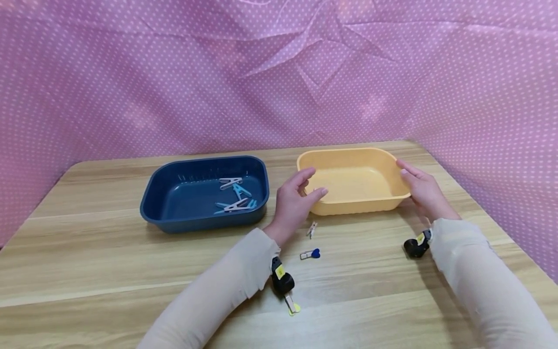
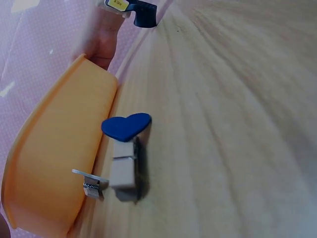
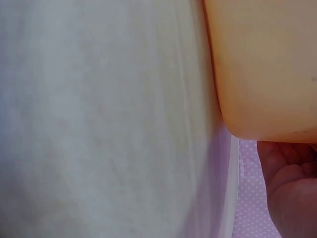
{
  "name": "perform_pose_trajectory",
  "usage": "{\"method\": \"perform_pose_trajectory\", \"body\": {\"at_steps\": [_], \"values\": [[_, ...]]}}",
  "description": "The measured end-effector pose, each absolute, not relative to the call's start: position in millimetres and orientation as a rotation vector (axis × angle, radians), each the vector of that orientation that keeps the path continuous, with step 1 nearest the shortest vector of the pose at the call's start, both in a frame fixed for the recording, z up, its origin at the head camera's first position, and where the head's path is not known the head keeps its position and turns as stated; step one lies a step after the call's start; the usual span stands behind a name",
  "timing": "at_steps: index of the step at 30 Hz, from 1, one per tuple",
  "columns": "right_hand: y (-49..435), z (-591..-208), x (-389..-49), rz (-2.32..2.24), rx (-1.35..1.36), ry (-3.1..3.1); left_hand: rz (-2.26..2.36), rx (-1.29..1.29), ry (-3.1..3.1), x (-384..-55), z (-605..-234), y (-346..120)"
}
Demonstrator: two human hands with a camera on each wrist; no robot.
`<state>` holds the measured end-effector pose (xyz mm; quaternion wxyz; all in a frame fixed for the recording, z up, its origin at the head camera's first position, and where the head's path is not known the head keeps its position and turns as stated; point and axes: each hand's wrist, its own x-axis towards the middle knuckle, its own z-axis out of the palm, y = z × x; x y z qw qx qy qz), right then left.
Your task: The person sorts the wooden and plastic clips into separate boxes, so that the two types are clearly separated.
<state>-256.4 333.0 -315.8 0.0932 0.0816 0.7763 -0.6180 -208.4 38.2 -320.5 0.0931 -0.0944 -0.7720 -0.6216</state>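
A yellow plastic basin [image 1: 357,206] stands at the right of the table. At its right end my right hand [image 1: 425,191] grips the rim, thumb over the edge; in the right wrist view that hand [image 3: 292,183] shows beside the basin wall [image 3: 272,74]. My left hand [image 1: 292,201] is at the basin's left end, thumb and fingers spread apart around the rim, overlapping it. In front of the basin lie a small wooden clothespin [image 1: 312,230], a clothespin with a blue heart [image 1: 310,254] and, by the left wrist, one with a yellow decoration [image 1: 291,304].
A dark blue basin [image 1: 205,224] stands to the left, with several pink and light blue clothespins [image 1: 237,191] inside. Black cameras [image 1: 282,278] are strapped to both wrists. A pink dotted cloth [image 1: 279,87] hangs behind the wooden table [image 1: 96,261].
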Motion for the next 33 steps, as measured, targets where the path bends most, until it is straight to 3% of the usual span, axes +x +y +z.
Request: {"method": "perform_pose_trajectory", "body": {"at_steps": [33], "values": [[334.8,-316.6,-255.8,-1.818,0.201,2.332,-1.826,-0.496,-2.385,-171.7,-296.0,18.5]]}}
